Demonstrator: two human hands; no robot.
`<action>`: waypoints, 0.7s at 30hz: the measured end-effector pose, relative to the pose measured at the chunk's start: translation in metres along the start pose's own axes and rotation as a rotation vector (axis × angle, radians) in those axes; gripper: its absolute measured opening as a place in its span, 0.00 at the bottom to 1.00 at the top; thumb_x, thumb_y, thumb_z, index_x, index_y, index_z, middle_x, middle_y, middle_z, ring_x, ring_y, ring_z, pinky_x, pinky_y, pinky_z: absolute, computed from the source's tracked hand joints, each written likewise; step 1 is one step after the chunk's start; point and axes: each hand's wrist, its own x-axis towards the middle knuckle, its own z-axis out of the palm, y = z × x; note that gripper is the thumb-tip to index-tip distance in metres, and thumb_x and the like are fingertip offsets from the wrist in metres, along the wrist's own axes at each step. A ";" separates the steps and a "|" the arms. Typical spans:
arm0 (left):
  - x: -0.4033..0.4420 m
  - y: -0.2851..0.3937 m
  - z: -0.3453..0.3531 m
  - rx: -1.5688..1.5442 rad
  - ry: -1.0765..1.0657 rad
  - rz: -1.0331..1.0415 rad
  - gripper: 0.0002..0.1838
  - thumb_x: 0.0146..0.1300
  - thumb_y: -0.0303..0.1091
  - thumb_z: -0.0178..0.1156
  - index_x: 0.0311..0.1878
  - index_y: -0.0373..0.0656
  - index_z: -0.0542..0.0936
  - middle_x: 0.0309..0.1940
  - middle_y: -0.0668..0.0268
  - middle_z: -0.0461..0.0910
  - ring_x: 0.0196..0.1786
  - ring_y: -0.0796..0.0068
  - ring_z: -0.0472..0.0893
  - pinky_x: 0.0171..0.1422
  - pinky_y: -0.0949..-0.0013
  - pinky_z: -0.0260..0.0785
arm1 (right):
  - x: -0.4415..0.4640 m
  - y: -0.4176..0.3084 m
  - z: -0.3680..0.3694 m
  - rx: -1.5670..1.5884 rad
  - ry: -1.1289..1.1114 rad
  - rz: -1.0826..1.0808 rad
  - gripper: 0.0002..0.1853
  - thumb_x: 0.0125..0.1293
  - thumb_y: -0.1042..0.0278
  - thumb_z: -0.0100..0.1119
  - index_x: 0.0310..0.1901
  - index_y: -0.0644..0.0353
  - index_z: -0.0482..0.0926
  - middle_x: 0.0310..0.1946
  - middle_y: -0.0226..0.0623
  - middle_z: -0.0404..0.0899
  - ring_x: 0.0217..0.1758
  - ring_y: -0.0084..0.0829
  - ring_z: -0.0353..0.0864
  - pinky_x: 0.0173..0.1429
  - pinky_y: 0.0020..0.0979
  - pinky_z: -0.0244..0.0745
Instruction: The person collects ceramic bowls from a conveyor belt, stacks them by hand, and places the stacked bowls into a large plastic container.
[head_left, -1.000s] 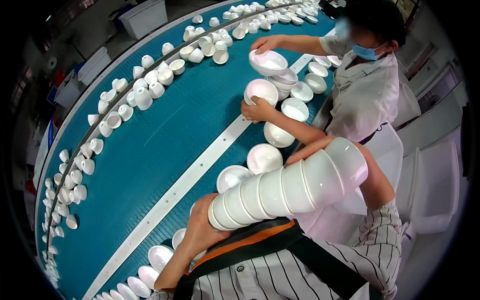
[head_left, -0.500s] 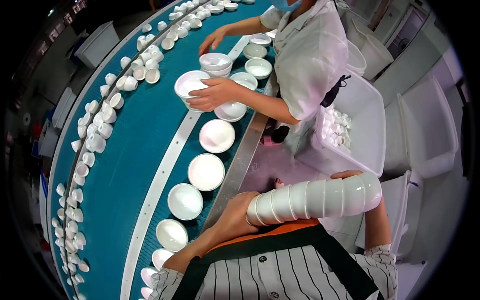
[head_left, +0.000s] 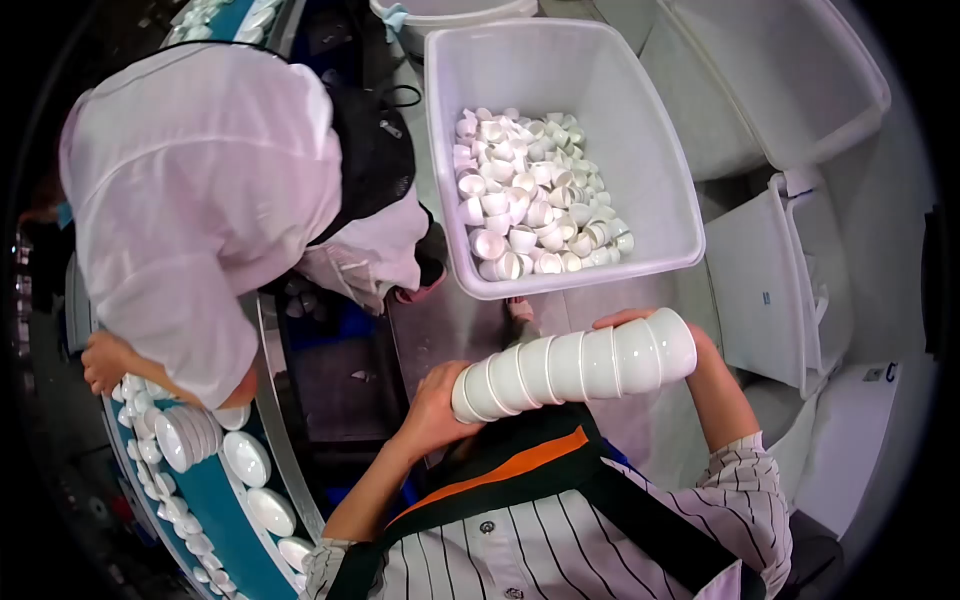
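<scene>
A long stack of nested white bowls (head_left: 575, 366) lies on its side across the front of my body, its right end tilted up a little. My left hand (head_left: 432, 408) is closed round the rim end on the left. At the rounded end on the right, my right hand (head_left: 704, 350) supports the stack from behind; part of it is hidden by the bowls, and some fingers show above. Beyond the stack stands a large white bin (head_left: 570, 285) with many small white cups (head_left: 530, 200) heaped in it.
A co-worker in a pale shirt (head_left: 200, 200) leans over the teal conveyor (head_left: 232, 510) at left. On the belt are loose bowls (head_left: 247, 458) and a tipped stack of bowls (head_left: 185, 438). More white bins (head_left: 770, 290) line the right side. The conveyor's metal edge (head_left: 285, 430) runs beside me.
My view has swung right and down, so the bin of cups is now ahead and the conveyor at the left. Both hands still hold the bowl stack. The co-worker now bends over the belt.
</scene>
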 end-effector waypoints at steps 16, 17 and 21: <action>0.389 -0.039 0.116 0.651 -0.642 -0.190 0.45 0.31 0.50 0.73 0.57 0.45 0.69 0.50 0.55 0.75 0.56 0.55 0.74 0.58 0.47 0.64 | 0.107 0.041 -0.357 0.296 0.164 0.147 0.23 0.67 0.64 0.51 0.63 0.58 0.68 0.56 0.37 0.74 0.53 0.27 0.77 0.58 0.28 0.74; 0.390 -0.035 0.116 0.621 -0.656 -0.278 0.45 0.31 0.51 0.72 0.57 0.45 0.69 0.50 0.55 0.75 0.55 0.55 0.74 0.57 0.48 0.66 | 0.117 0.049 -0.356 0.200 0.158 0.131 0.25 0.65 0.65 0.52 0.63 0.57 0.68 0.56 0.38 0.74 0.53 0.28 0.77 0.59 0.29 0.73; 0.368 -0.016 0.160 0.557 -0.527 -0.501 0.46 0.33 0.56 0.72 0.57 0.44 0.68 0.47 0.54 0.77 0.51 0.55 0.77 0.51 0.52 0.71 | 0.123 0.048 -0.319 -0.254 0.215 0.323 0.32 0.53 0.67 0.59 0.63 0.55 0.67 0.54 0.47 0.74 0.58 0.39 0.74 0.62 0.37 0.70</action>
